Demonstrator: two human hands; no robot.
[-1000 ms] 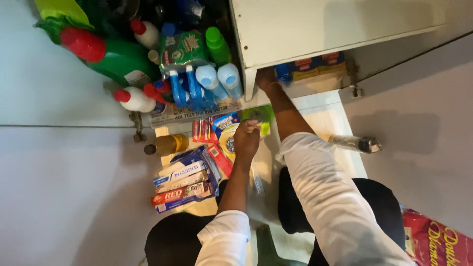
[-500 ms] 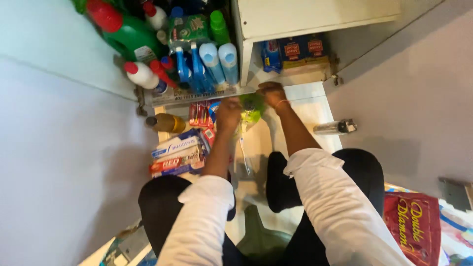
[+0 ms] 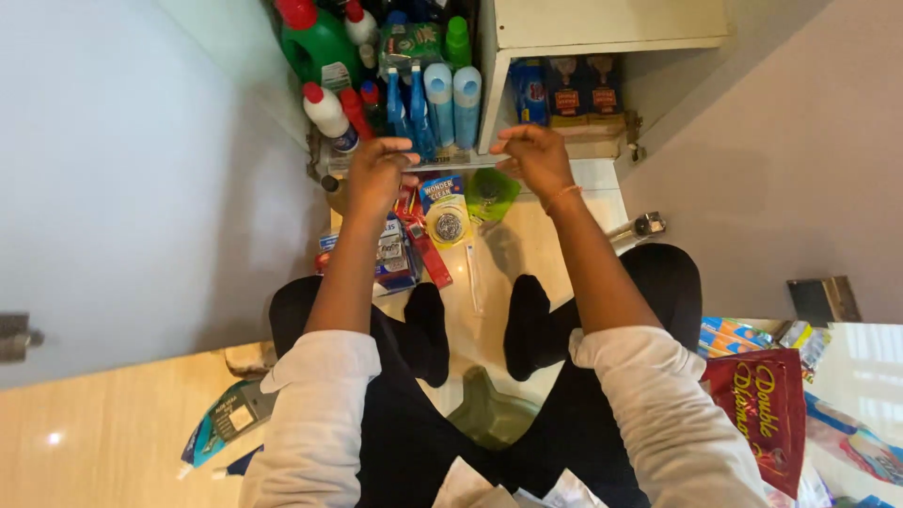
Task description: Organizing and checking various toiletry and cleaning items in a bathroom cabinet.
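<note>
I sit on the floor facing an open low cabinet. My left hand (image 3: 376, 171) and my right hand (image 3: 534, 155) are both raised to the front edge of the cabinet shelf. Their fingers pinch the ends of the paper shelf liner (image 3: 453, 160) that runs between them. Behind the liner stand blue spray bottles (image 3: 439, 94), a white bottle with a red cap (image 3: 328, 113) and a green jug (image 3: 320, 42). Below my hands on the floor lie a round item in a blue blister pack (image 3: 447, 216) and a green round container (image 3: 491, 193).
Blue packets (image 3: 564, 89) fill the right compartment. Red packs (image 3: 425, 246), boxed tubes (image 3: 388, 263) and a toothbrush (image 3: 473, 277) lie on the floor between my legs. A clear bottle (image 3: 640, 226) lies to the right and a red bag (image 3: 762, 414) sits by my right arm.
My left hand rose from the floor items to the shelf edge. My right hand came out of the right compartment to the same edge. The view pulled back and down.
</note>
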